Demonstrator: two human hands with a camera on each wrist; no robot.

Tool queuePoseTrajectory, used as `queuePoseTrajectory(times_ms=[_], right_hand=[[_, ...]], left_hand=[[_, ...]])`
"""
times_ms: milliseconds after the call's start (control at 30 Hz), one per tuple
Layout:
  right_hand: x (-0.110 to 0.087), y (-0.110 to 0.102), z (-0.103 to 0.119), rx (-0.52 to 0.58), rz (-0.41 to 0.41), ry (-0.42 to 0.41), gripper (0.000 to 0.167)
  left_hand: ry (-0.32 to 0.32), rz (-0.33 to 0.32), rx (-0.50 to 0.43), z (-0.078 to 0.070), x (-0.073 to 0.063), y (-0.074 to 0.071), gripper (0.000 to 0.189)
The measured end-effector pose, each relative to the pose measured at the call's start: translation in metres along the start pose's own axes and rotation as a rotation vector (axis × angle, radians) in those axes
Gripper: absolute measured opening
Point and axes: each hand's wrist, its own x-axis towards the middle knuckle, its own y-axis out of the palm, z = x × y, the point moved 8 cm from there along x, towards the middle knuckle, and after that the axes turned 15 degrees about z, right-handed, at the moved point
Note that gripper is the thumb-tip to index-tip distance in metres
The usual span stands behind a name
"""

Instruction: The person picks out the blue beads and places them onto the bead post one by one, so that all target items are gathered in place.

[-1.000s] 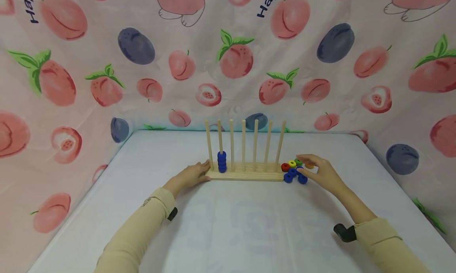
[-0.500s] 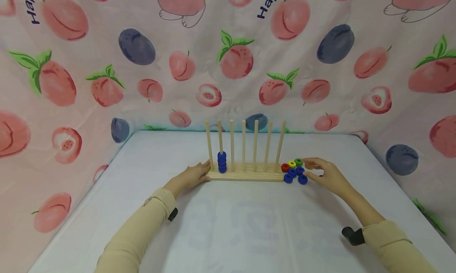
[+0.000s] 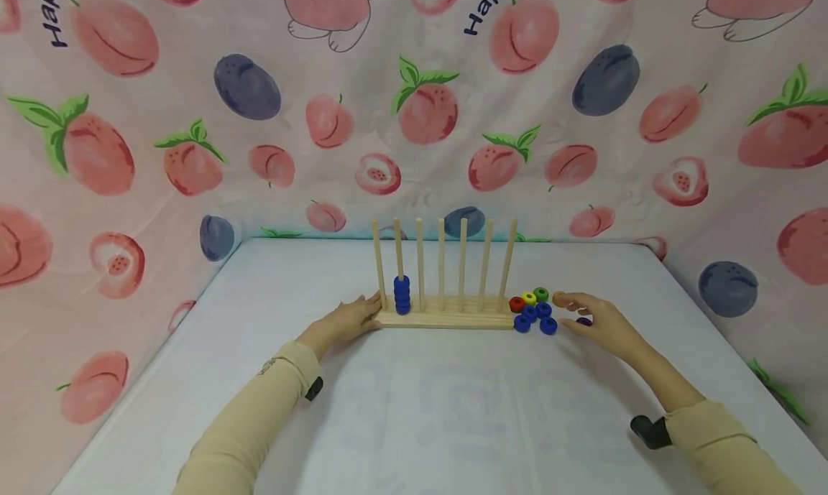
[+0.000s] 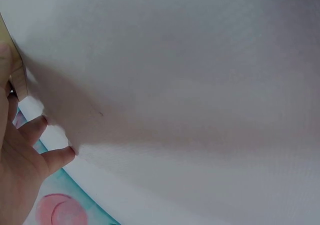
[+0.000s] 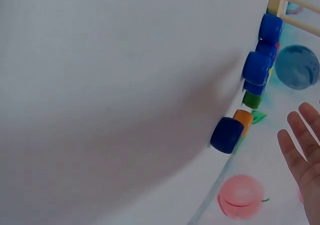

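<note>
A wooden peg rack [image 3: 446,319] with several upright pegs stands on the white table. Blue beads [image 3: 402,295] are stacked on its second peg from the left. My left hand [image 3: 349,319] grips the rack's left end, thumb in front and fingers behind; in the left wrist view, two fingers spread past the corner. At the right, my right hand [image 3: 601,326] hovers with relaxed fingers around loose beads, holding none. An orange bead [image 3: 558,299] lies by its fingertips and a dark blue bead [image 3: 584,322] shows beneath the palm, partly hidden. The right wrist view shows straight fingers [image 5: 295,150] apart from the beads.
Beside the rack's right end lie several blue beads [image 3: 522,323], a red bead [image 3: 517,304], a yellow bead [image 3: 529,298] and a green bead [image 3: 540,294]. A fruit-print cloth [image 3: 414,107] hangs behind the white table [image 3: 440,409].
My right hand has drawn back to the right from the loose beads, uncovering the orange bead and part of the dark blue one. The left hand and the rack have stayed in place.
</note>
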Motion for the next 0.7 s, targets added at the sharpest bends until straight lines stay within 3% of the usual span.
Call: queuePoseTrajectory(times_ms=[300, 700], right_hand=[[0.001, 0.009, -0.008, 0.022, 0.031, -0.011, 0.039], [0.005, 0.021, -0.020, 0.055, 0.099, 0.098, 0.040]], left_hand=[[-0.008, 0.005, -0.023, -0.001, -0.001, -0.001, 0.059], [-0.002, 0.003, -0.015, -0.002, 0.000, -0.002, 0.059]])
